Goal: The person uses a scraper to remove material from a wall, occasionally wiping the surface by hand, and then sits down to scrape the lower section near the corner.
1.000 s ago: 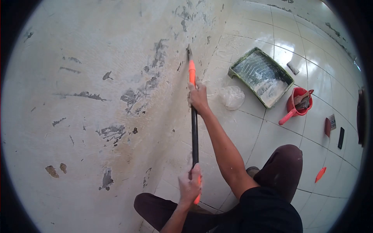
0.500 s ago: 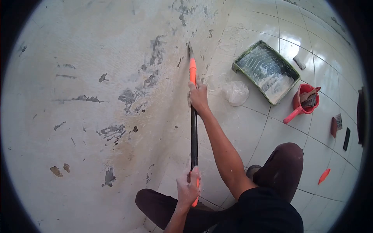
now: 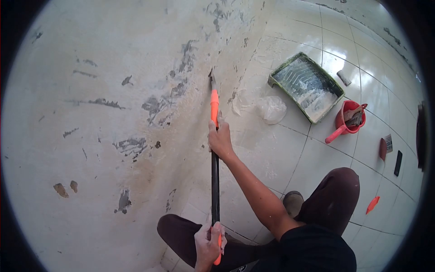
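A long-handled scraper [image 3: 215,170] with a black shaft and orange ends rests its metal tip against the patchy wall [image 3: 99,149]. My right hand [image 3: 220,139] is wrapped round the upper shaft, just below the orange collar. Lower down, near my bent knee, my left hand [image 3: 208,245] grips the orange butt end. White dust coats the fingers of both hands. Grey chipped spots and scraped streaks mark the wall around the tip.
On the tiled floor to the right stand a green paint tray [image 3: 306,88] with white residue and a red dipper [image 3: 349,117] holding tools. A crumpled plastic bag [image 3: 272,109] lies beside the tray. Farther right are a black strip [image 3: 398,163] and an orange piece [image 3: 373,205].
Both hands have drawn the scraper down the wall toward my body and slightly left, its tip now lower. The view has also shifted a little.
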Available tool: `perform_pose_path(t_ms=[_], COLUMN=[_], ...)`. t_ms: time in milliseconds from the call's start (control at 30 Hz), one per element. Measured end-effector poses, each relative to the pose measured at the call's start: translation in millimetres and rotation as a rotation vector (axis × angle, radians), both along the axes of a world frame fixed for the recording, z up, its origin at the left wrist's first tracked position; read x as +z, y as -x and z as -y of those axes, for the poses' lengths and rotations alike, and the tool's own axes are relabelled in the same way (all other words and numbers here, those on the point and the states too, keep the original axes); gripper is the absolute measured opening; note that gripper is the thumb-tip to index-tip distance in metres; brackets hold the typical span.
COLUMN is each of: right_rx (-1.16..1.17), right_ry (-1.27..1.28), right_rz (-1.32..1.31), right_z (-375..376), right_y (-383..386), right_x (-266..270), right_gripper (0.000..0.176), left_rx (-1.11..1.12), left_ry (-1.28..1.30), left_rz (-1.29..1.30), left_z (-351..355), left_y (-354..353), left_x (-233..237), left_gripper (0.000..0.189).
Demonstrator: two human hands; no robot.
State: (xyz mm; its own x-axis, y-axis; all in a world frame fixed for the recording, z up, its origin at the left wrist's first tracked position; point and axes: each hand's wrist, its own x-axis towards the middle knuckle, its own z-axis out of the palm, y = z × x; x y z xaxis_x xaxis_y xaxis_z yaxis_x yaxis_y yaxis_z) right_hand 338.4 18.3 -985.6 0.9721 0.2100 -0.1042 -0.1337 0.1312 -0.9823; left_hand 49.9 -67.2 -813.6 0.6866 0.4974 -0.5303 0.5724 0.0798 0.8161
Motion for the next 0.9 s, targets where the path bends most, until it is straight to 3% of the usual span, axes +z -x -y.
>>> perform_pose_path(t_ms=[100,233,300,333,433,500,567,667,733,900], right_rx=[0.077,0.062,0.055,0.048,0.033,0.007,-0.005,0.087,0.132,0.065], right_ry=[-0.095,-0.099,-0.13,-0.148,-0.084,-0.07,-0.048,-0.236,-0.098,-0.091], right_rz=[-0.194,-0.179,-0.189,-0.21,-0.143,-0.121,-0.108,-0.208,-0.174,-0.124], right_z=[40.1,42.0,46.0,46.6,41.3,34.0,33.3,41.5,46.1,35.1], right_y=[1.8,-8.5,-16.2,-17.5,-10.9,-6.5,-5.1,-18.3,-14.3,-1.8], right_x=[61.1,49.5,49.5,50.8,47.9,45.8,43.4,43.4,45.8,38.4], right_gripper=[0.062,0.061,0.033,0.022,0.025,0.024,0.023,0.035,0.059,0.058], left_rx=[0.028,0.076,0.051,0.051,0.064,0.096,0.081,0.067,0.051,0.068], left_ry=[0.045,0.102,0.235,0.237,0.227,0.193,0.19,0.163,0.1,0.139], left_rz=[-0.029,0.02,0.023,0.035,0.075,0.088,0.076,0.069,0.049,0.069], left_z=[11.5,21.6,18.8,21.8,28.7,31.2,22.8,25.8,28.8,21.6], left_y=[-3.1,-12.3,-16.0,-14.6,-12.3,-0.2,-4.6,-10.0,-5.4,8.7], left_x=[3.2,2.9,0.1,1.6,4.1,4.6,2.9,-2.2,-12.9,-17.1], left_gripper=[0.035,0.035,0.056,0.056,0.048,0.027,0.025,0.023,0.024,0.028])
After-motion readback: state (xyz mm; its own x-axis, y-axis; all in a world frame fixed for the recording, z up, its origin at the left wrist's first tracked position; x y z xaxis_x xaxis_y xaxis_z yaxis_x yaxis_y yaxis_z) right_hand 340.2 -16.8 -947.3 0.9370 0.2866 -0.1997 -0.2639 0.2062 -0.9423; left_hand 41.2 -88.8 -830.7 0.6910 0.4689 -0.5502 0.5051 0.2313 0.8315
